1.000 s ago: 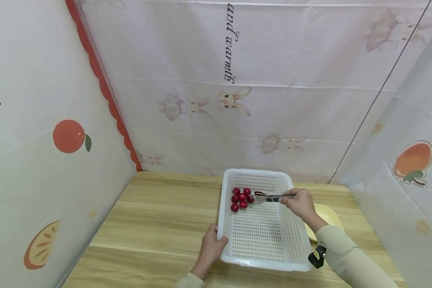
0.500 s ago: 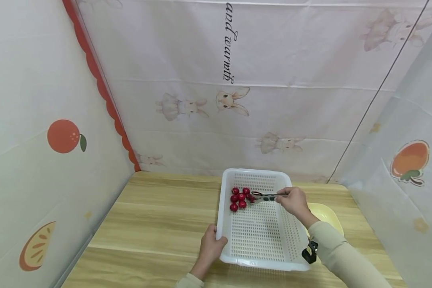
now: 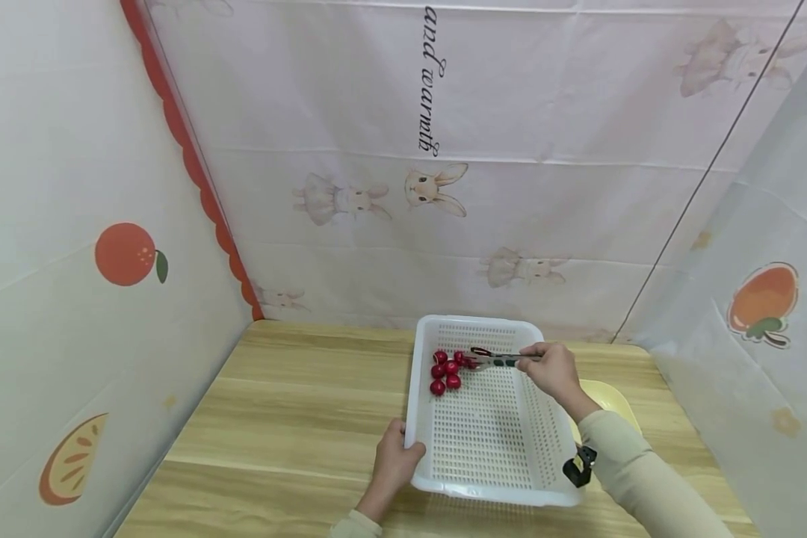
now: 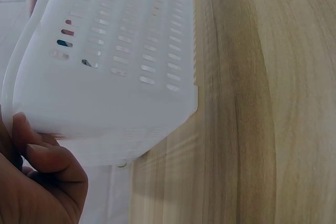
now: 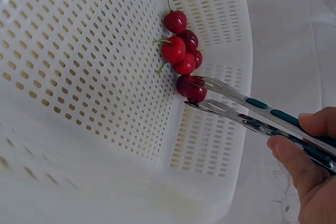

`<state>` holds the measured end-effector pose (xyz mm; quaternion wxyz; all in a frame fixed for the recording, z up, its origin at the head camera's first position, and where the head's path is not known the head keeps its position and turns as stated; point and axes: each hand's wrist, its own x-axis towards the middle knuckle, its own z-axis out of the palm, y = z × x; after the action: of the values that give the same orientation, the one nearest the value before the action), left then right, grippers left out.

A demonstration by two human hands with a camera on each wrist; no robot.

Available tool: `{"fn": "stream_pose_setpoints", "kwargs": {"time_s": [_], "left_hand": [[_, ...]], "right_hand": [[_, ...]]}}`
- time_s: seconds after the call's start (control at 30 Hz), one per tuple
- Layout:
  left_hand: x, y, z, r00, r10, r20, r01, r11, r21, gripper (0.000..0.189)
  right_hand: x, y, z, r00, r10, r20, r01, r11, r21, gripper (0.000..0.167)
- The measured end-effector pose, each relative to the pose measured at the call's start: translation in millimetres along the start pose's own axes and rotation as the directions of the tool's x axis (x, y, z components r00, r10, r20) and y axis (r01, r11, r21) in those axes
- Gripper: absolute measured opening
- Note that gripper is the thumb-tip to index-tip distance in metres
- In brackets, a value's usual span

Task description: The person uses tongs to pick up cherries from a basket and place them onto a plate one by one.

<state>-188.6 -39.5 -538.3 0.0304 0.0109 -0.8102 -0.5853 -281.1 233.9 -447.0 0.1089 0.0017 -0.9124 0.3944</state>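
Nearest, the left hand (image 3: 395,459) grasps the side of the white basket (image 3: 480,448) near its close corner, thumb over the rim and the other fingers curled against the outside. The bare wooden tabletop (image 3: 296,418) spreads out to the left of those fingers. Across the basket, a black band (image 3: 580,466) circles the right sleeve, well behind the right fingers; a yellow plate (image 3: 608,396) sits to their right, outside the basket and partly hidden by the forearm. The right hand (image 3: 557,372) grasps metal tongs (image 5: 258,103) with teal grips, thumb on one arm and fingers on the other. Ahead of these fingers, at the tongs' tips, is a dark red cherry (image 5: 192,88) with one tip on each side; whether they squeeze it I cannot tell. Just beyond, the other cherries (image 5: 174,50) cluster inside the basket, some with green stems. Farthest from both hands hangs a pale sheet (image 3: 350,112) printed with rabbits.
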Motion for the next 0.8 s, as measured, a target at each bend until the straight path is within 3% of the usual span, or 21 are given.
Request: {"fn": "stream_pose_setpoints", "kwargs": {"time_s": [0.2, 0.47, 0.8], "left_hand": [[-1.0, -1.3, 0.4, 1.000, -0.009, 0.018, 0.009, 1.000, -0.011, 0.027], [-1.5, -1.1, 0.7, 1.000, -0.024, 0.019, 0.024, 1.000, -0.002, 0.029], [-1.0, 2.3, -0.5, 1.000, 0.006, 0.002, -0.006, 1.000, 0.000, 0.025]], "right_hand": [[-14.8, 3, -9, 1.000, 0.004, -0.005, -0.004, 0.999, 0.053, 0.017], [-32.7, 4, -25, 0.997, 0.078, -0.001, -0.077, 0.991, 0.111, 0.022], [-50.7, 12, -43, 0.997, 0.076, -0.006, -0.074, 0.988, 0.133, 0.024]]}}
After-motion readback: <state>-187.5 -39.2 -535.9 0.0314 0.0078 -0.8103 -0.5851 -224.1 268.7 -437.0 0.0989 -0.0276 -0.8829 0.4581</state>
